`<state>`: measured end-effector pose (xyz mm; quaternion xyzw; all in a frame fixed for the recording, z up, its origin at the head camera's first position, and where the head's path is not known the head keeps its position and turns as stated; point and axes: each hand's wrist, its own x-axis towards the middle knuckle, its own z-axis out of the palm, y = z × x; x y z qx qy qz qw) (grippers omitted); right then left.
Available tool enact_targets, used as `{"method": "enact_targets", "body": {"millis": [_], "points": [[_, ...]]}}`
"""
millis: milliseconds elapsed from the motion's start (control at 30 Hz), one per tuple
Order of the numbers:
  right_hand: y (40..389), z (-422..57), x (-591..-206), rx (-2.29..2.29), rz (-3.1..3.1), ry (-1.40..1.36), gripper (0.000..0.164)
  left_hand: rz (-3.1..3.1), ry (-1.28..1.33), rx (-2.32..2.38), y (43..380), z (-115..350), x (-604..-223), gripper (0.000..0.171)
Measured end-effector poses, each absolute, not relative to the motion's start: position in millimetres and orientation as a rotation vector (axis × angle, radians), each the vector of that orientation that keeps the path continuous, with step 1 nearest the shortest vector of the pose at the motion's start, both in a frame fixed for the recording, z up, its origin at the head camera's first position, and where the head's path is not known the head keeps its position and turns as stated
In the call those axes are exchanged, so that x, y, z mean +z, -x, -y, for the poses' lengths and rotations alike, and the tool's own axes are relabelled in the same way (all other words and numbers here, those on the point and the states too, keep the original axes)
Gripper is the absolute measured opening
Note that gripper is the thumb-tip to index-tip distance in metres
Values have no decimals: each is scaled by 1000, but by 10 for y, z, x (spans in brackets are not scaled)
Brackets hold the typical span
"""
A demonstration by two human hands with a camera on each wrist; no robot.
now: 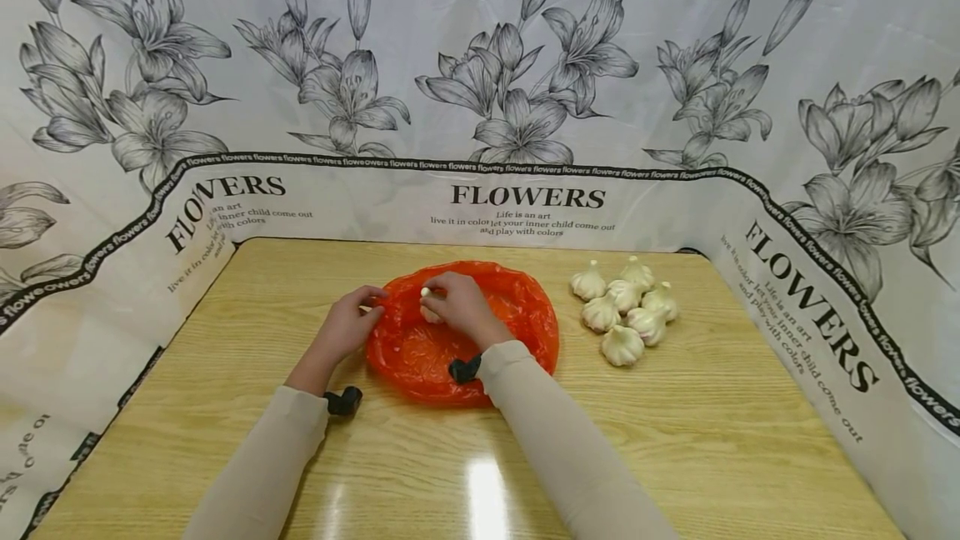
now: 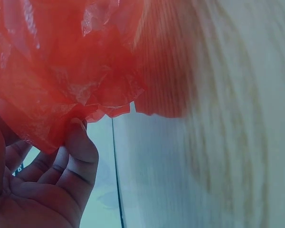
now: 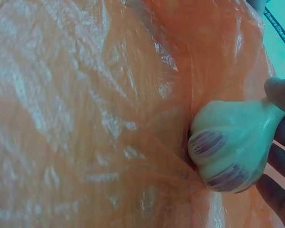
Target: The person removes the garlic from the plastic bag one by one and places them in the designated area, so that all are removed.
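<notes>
A red plastic bag (image 1: 431, 361) lies spread wide on the table, its mouth turned up and its rim forming a rough ring. At its left rim, my left hand (image 1: 348, 323) pinches the thin plastic between thumb and fingers; the left wrist view shows the thumb (image 2: 80, 142) against the crumpled edge. My right hand (image 1: 463, 307) is inside the ring of the bag and grips a garlic bulb (image 3: 230, 147) by its neck. That bulb is pale with purple streaks and rests against the red plastic in the right wrist view. In the head view the fingers partly cover it.
Several garlic bulbs (image 1: 622, 347) sit in a cluster on the wooden table (image 1: 712, 423), to the right of the bag. A white cloth (image 1: 525, 207) with printed flowers and lettering stands around the table's back and sides. Dark wrist cameras (image 1: 343, 401) sit at both cuffs.
</notes>
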<state>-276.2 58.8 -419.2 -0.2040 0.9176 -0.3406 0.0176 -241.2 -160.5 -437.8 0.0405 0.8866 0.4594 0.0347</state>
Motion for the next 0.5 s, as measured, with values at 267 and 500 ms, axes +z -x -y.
{"method": "enact_targets", "body": {"millis": [267,500], "points": [[2733,-685,-4194,-997,-2934,697,31,-2742,-135,1406,2407,1622,-4402,27],[2682,-770,-4143,-974,-2951,711,31,-2748,-144,1409,2422,1627,-4407,26]]}}
